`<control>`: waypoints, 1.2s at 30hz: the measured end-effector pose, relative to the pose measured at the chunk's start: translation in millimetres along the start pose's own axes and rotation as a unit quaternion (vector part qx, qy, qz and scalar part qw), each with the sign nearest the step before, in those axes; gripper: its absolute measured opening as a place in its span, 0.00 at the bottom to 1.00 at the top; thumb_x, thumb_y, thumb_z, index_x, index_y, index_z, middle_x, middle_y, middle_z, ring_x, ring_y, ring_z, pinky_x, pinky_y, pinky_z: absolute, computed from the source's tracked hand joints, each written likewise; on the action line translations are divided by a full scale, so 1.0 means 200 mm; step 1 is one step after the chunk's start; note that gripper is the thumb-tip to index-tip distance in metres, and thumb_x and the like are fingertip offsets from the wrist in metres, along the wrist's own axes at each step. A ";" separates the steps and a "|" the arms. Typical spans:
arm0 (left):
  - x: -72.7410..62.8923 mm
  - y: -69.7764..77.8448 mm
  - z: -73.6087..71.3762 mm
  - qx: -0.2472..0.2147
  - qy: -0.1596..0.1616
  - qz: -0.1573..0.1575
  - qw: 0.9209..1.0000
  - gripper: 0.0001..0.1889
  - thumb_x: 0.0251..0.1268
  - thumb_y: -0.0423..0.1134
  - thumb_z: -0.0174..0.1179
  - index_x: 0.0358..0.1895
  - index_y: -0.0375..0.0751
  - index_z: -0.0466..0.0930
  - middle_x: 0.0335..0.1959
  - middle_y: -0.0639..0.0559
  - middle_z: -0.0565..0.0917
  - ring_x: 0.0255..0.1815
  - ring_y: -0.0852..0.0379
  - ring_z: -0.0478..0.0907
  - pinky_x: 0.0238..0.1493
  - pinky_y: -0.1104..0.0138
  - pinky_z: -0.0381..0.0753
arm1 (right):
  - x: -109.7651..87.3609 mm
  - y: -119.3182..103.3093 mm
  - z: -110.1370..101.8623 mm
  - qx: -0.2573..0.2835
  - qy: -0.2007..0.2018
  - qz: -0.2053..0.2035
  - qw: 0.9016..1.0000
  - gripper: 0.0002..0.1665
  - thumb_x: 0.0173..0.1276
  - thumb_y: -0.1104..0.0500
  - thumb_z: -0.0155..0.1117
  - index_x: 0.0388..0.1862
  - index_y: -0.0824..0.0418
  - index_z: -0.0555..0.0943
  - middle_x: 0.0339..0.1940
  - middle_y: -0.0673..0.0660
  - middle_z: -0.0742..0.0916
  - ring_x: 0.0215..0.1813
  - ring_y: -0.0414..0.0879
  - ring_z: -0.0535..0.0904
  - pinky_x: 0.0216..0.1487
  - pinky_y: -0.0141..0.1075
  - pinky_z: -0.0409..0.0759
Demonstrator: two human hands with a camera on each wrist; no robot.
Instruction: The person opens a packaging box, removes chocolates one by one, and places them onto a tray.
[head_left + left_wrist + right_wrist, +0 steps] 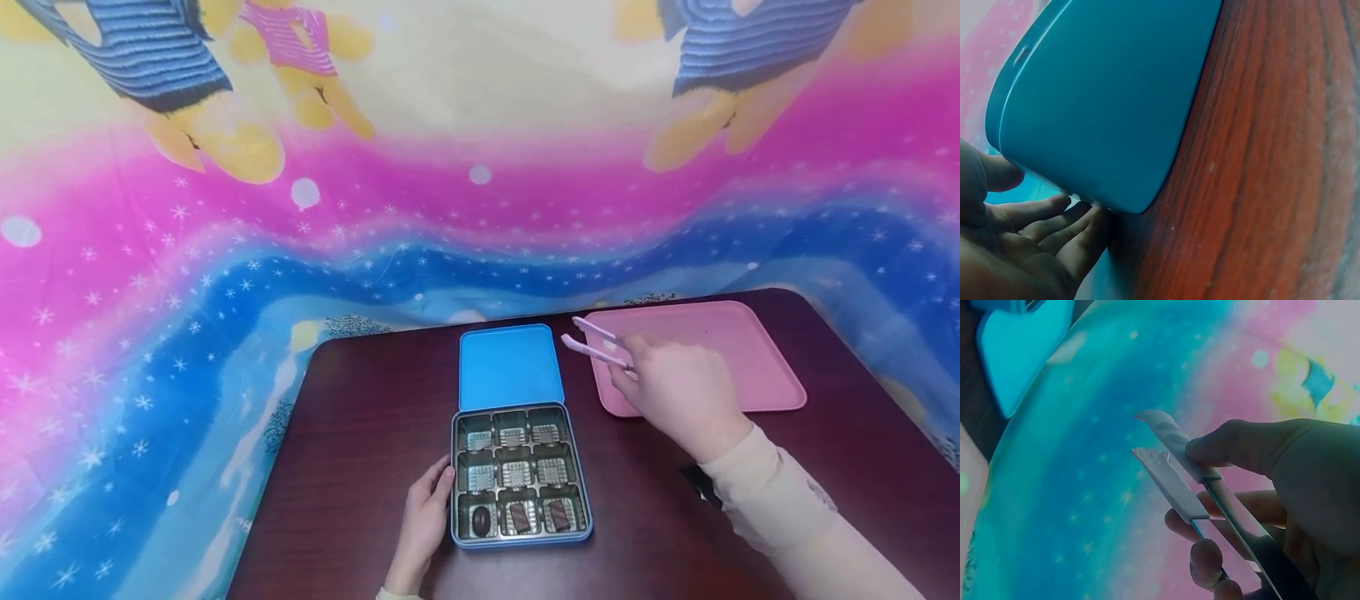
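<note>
A blue hinged tin [522,543] lies with its lid [510,367] folded back. Inside sits a gold insert with several square compartments. The front row holds an oval dark chocolate [482,522] at left and two ridged rectangular chocolates [520,517] in the middle and right; the rows behind are bare. My left hand [426,518] rests against the tin's left side, fingers at the wall and thumb by the rim. My right hand [678,392] holds tongs [1175,481] with pale pink tips and metal arms. The tips stand apart, nothing between them, over the pink tray's left edge.
The pink tray [772,392] lies right of the tin, partly hidden by my right hand, on a dark wooden table [375,433]. A printed cloth [465,208] with bears and stars hangs behind the table's far edge.
</note>
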State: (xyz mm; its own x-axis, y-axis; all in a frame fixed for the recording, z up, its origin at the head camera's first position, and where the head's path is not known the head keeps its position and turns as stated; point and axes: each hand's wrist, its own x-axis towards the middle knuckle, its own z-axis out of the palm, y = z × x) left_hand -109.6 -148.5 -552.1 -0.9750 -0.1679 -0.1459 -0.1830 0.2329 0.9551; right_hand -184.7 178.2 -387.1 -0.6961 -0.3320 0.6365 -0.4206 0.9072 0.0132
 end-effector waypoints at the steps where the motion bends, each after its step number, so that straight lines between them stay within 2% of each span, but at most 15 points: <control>1: 0.00 0.00 0.00 0.002 0.000 -0.001 1.000 0.27 0.81 0.44 0.51 0.69 0.25 0.69 0.63 0.34 0.79 0.68 0.42 0.72 0.69 0.45 0.69 | 0.00 -0.02 -0.01 0.001 0.004 -0.007 1.000 0.14 0.54 0.54 0.76 0.34 0.61 0.85 0.11 0.52 0.77 0.09 0.49 0.65 0.06 0.41 0.59; 4: 0.00 0.00 0.00 0.006 0.000 -0.003 1.000 0.27 0.81 0.45 0.51 0.69 0.25 0.69 0.63 0.35 0.79 0.68 0.43 0.72 0.69 0.45 0.69 | 0.00 -0.06 -0.02 0.010 0.003 -0.033 0.999 0.21 0.54 0.53 0.75 0.45 0.62 0.87 0.27 0.59 0.89 0.16 0.53 0.77 0.07 0.42 0.66; 6: 0.00 0.00 0.00 0.007 0.001 -0.001 1.000 0.27 0.81 0.44 0.51 0.69 0.25 0.69 0.63 0.35 0.79 0.68 0.43 0.72 0.69 0.45 0.69 | 0.00 -0.07 -0.02 0.016 -0.003 -0.054 0.998 0.22 0.54 0.53 0.75 0.47 0.62 0.87 0.37 0.62 0.91 0.23 0.54 0.83 0.10 0.44 0.72; 9: 0.00 0.00 0.00 0.008 0.003 -0.001 1.000 0.26 0.81 0.44 0.51 0.69 0.25 0.70 0.62 0.35 0.79 0.67 0.43 0.72 0.69 0.46 0.69 | 0.01 -0.10 -0.01 0.026 -0.020 -0.094 0.995 0.21 0.55 0.51 0.76 0.46 0.60 0.86 0.36 0.58 0.90 0.26 0.53 0.83 0.15 0.44 0.76; 13: 0.00 0.00 0.00 0.010 0.004 -0.001 1.000 0.27 0.81 0.44 0.51 0.69 0.25 0.70 0.63 0.35 0.79 0.68 0.43 0.72 0.69 0.45 0.69 | 0.01 -0.13 0.03 0.055 -0.041 -0.153 0.986 0.22 0.55 0.51 0.77 0.46 0.60 0.86 0.31 0.51 0.88 0.23 0.45 0.79 0.16 0.38 0.75; 16: 0.00 0.00 0.00 0.011 0.003 0.001 1.000 0.27 0.81 0.45 0.51 0.69 0.25 0.70 0.63 0.35 0.79 0.68 0.42 0.71 0.69 0.44 0.68 | 0.01 -0.17 0.06 0.086 -0.054 -0.191 0.976 0.21 0.56 0.52 0.77 0.45 0.61 0.86 0.33 0.51 0.89 0.24 0.41 0.81 0.17 0.34 0.76; 21: 0.00 -0.01 0.00 0.004 0.002 0.003 1.000 0.25 0.80 0.43 0.52 0.69 0.26 0.71 0.62 0.36 0.80 0.67 0.44 0.72 0.70 0.46 0.68 | 0.00 -0.22 0.09 0.103 -0.072 -0.234 0.964 0.22 0.56 0.50 0.78 0.46 0.60 0.86 0.37 0.51 0.90 0.24 0.43 0.79 0.22 0.32 0.79; 26: 0.00 -0.01 0.00 -0.002 -0.002 0.005 1.000 0.25 0.80 0.42 0.51 0.69 0.25 0.70 0.62 0.35 0.80 0.67 0.43 0.72 0.70 0.46 0.69 | 0.00 -0.27 0.11 0.121 -0.072 -0.268 0.953 0.24 0.56 0.48 0.78 0.50 0.58 0.86 0.38 0.48 0.90 0.27 0.43 0.80 0.21 0.31 0.78; 31: 0.00 -0.01 0.00 0.001 -0.002 0.004 1.000 0.25 0.80 0.42 0.51 0.68 0.25 0.70 0.62 0.34 0.79 0.67 0.43 0.73 0.69 0.46 0.69 | -0.01 -0.31 0.16 0.142 -0.057 -0.316 0.936 0.23 0.56 0.50 0.77 0.50 0.57 0.86 0.39 0.47 0.90 0.28 0.42 0.80 0.24 0.32 0.80; 36: 0.00 -0.01 0.00 -0.002 -0.003 0.001 1.000 0.25 0.81 0.42 0.51 0.69 0.25 0.70 0.63 0.34 0.79 0.67 0.42 0.73 0.69 0.46 0.70 | -0.02 -0.35 0.20 0.123 -0.053 -0.362 0.923 0.22 0.57 0.49 0.75 0.50 0.54 0.87 0.39 0.45 0.90 0.27 0.40 0.76 0.23 0.31 0.77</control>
State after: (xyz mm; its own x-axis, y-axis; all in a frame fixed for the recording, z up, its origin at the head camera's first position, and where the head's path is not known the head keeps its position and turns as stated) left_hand -109.9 -149.6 -553.1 -0.9761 -0.1615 -0.1453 -0.1804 0.2302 0.9563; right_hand -175.1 105.9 -421.6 -0.2283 -0.8628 0.4510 -0.9079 0.3559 0.2214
